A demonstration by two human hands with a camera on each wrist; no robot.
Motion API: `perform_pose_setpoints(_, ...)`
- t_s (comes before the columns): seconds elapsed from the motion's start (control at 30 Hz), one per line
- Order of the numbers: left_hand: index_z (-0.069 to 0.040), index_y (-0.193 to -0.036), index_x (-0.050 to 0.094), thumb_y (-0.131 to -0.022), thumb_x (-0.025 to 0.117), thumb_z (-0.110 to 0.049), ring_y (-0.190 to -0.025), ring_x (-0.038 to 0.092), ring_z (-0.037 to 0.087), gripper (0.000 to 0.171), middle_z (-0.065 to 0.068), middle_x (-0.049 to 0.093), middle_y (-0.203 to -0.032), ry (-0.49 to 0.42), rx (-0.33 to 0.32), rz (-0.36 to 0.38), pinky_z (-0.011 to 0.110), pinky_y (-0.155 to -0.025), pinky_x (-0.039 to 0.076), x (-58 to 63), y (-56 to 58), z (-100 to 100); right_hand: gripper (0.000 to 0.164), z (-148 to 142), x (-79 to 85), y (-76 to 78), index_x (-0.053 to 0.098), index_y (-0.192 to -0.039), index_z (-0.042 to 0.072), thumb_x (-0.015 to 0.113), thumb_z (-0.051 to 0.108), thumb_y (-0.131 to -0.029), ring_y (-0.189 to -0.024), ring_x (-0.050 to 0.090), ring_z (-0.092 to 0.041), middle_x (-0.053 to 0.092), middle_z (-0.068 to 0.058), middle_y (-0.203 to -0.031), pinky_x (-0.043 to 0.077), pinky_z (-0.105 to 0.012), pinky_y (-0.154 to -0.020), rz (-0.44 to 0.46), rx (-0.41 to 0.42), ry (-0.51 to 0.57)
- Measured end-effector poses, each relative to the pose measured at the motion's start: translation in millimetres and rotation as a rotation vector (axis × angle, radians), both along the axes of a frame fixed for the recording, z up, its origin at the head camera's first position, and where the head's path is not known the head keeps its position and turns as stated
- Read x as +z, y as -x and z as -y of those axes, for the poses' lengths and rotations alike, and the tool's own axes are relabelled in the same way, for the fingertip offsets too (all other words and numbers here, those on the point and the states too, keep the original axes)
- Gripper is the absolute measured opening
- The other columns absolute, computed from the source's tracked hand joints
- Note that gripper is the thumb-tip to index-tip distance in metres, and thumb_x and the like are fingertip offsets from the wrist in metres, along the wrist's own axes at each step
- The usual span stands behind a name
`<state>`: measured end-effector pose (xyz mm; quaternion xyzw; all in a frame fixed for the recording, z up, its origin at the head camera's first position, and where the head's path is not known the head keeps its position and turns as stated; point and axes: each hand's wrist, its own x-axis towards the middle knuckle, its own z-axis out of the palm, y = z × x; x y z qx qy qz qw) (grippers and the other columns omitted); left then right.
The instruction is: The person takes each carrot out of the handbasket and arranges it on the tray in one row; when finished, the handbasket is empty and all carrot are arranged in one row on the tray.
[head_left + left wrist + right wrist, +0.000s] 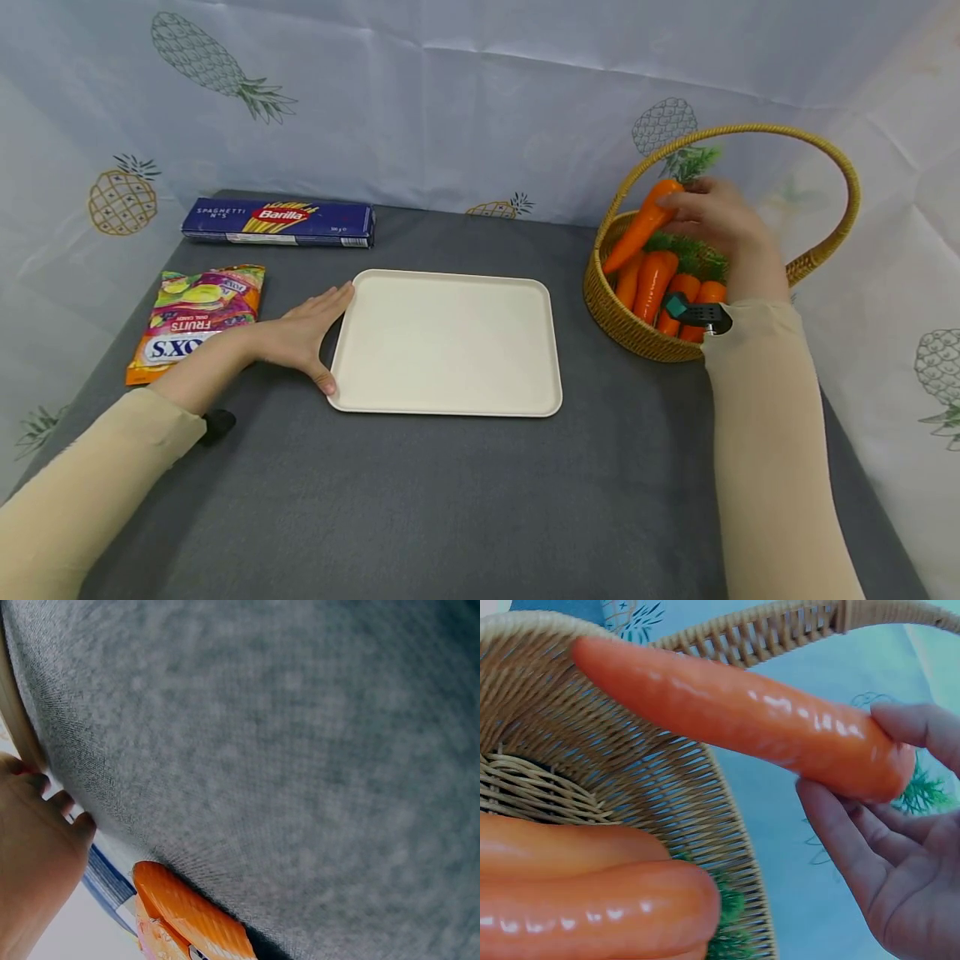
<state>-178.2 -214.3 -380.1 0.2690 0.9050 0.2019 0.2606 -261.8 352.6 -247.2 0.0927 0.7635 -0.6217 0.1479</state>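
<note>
My right hand [712, 215] pinches a carrot [742, 712] near its leafy end, with thumb and fingers on either side. That carrot is tilted over the wicker basket [611, 312], its tip toward the lower left in the head view. Several other carrots [655, 283] lie inside the basket. The left hand [303, 329] spreads its fingers along the left edge of a cream tray [446, 342], thumb at the near corner and fingertips at the far one. Only part of this hand shows in the left wrist view.
Behind the left hand lies a bag of fruit candy [202, 312]. A blue spaghetti box [277, 222] sits at the table's back left. The basket's tall handle [780, 131] arches above the right hand. A pineapple-print cloth [465, 108] hangs behind the grey table [450, 500].
</note>
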Motion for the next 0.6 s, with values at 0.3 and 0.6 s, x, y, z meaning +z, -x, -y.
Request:
perform_pose_setpoints(0.3, -0.004, -0.158, -0.010, -0.056, 0.090, -0.056, -0.153, -0.007, 0.049, 0.152, 0.022, -0.012, -0.166, -0.004, -0.005, -0.008, 0.073, -0.118, 0.000, -0.9, 0.1, 0, 0.102, -2, 9.4, -10.5, -0.021, -0.156, 0.013, 0.062, 0.011, -0.096, -0.091, 0.069, -0.006, 0.045, -0.002, -0.126, 0.060, -0.021, -0.079, -0.014, 0.071, 0.071)
perform_pose_setpoints(0.6, -0.003, -0.157, -0.012, -0.057, 0.091, -0.054, -0.153, -0.008, 0.049, 0.152, 0.022, -0.012, -0.166, -0.001, -0.001, -0.006, 0.073, -0.118, 0.000, -2.2, 0.4, 1, 0.039, 10, 11.5, -24.9, 0.038, -0.126, -0.002, 0.061, 0.012, -0.097, -0.087, 0.071, -0.010, 0.067, 0.002, -0.102, 0.061, -0.025, -0.079, -0.070, 0.199, -0.058)
